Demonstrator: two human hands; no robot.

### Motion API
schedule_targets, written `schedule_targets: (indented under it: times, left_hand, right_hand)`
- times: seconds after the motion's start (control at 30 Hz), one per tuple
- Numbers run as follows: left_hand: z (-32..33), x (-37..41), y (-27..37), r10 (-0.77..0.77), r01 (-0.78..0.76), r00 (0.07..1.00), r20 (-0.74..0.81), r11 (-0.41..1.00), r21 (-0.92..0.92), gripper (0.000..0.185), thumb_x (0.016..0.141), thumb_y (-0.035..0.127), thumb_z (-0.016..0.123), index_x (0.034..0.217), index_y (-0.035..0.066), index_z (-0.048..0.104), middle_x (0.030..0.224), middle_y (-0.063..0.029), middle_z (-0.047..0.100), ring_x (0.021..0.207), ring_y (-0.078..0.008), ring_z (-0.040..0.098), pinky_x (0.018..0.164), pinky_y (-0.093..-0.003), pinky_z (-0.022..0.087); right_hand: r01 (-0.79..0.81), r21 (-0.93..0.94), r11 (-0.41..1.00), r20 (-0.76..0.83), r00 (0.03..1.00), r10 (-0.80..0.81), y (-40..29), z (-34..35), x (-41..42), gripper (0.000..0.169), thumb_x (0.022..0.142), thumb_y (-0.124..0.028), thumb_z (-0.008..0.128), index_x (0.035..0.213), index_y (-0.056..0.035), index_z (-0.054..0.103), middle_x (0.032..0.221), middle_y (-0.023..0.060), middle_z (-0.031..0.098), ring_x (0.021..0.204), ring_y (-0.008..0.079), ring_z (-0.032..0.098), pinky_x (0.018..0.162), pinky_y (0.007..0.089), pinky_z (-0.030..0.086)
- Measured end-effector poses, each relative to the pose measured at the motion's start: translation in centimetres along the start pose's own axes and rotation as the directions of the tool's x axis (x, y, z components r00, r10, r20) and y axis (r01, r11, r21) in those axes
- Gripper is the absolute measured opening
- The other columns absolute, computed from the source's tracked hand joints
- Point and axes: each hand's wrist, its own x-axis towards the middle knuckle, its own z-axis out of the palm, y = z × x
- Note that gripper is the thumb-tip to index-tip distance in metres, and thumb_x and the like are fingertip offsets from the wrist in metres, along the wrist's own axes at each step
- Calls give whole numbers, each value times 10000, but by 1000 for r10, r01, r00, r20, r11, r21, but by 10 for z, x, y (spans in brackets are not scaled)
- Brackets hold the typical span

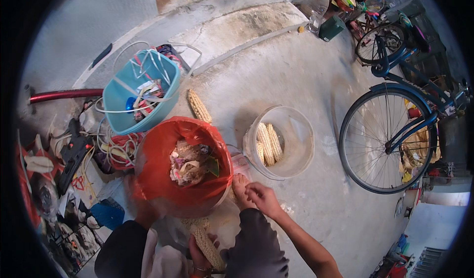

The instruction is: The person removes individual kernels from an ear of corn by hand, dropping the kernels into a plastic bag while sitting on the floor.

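Note:
Low between my knees, my left hand (pixel 200 254) grips a pale corn cob (pixel 208 246) with its kernels on. Loose corn kernels (pixel 195 223) lie just beyond the cob's tip, partly under the near side of a bin lined with a red plastic bag (pixel 155 178). My right hand (pixel 261 198) is over my right foot (pixel 240 184), fingers curled; whether anything is inside them is hidden. Several corn cobs (pixel 269 144) lie in a translucent plastic bucket (pixel 301 156) ahead of that hand. Another corn cob (pixel 199 106) rests on the floor behind the bin.
Rubbish (pixel 189 165) fills the bottom of the red-lined bin. A light-blue plastic basin (pixel 159 111) with straps and scraps stands behind it. Mixed clutter (pixel 74 189) crowds the left. On the right stands a blue bicycle (pixel 400 89). A low concrete step (pixel 244 30) runs along the back.

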Motion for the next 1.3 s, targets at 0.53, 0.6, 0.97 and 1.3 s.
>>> schedule_targets:
  times: [0.53, 0.6, 0.97, 1.3]
  left_hand:
    - [71, 46, 17, -172, 197, 948, -266, 978, 68, 446, 836, 486, 378, 914, 92, 572, 798, -50, 595, 782, -218, 572, 688, -362, 459]
    - [70, 62, 20, -166, 197, 947, -275, 976, 90, 446, 837, 485, 378, 919, 91, 571, 798, -51, 596, 779, -217, 572, 688, -360, 460]
    - [79, 85, 25, -171, 206, 949, -267, 972, 110, 444, 846, 479, 379, 945, 87, 562, 797, -57, 597, 763, -214, 574, 683, -349, 463]
    - [80, 87, 25, -170, 203, 949, -267, 974, 101, 444, 853, 474, 380, 969, 83, 555, 797, -63, 598, 749, -210, 575, 678, -339, 467]
  right_hand:
    - [19, -470, 883, -451, 854, -258, 89, -16, 132, 294, 783, -78, 553, 1074, -48, 530, 963, 208, 584, 868, 370, 567, 742, 401, 461]
    - [1, -382, 924, -413, 894, -172, 88, -6, 157, 244, 797, -120, 534, 1020, -22, 536, 903, 209, 581, 824, 378, 559, 717, 431, 449]
    - [-207, -436, 876, -290, 954, 81, 76, 6, 215, 227, 828, -264, 497, 889, -46, 500, 782, 187, 599, 738, 388, 568, 648, 482, 436]
    - [-193, -561, 805, -241, 968, 64, 69, 5, 226, 263, 698, -237, 660, 852, -60, 542, 752, 157, 605, 742, 362, 579, 644, 423, 450]
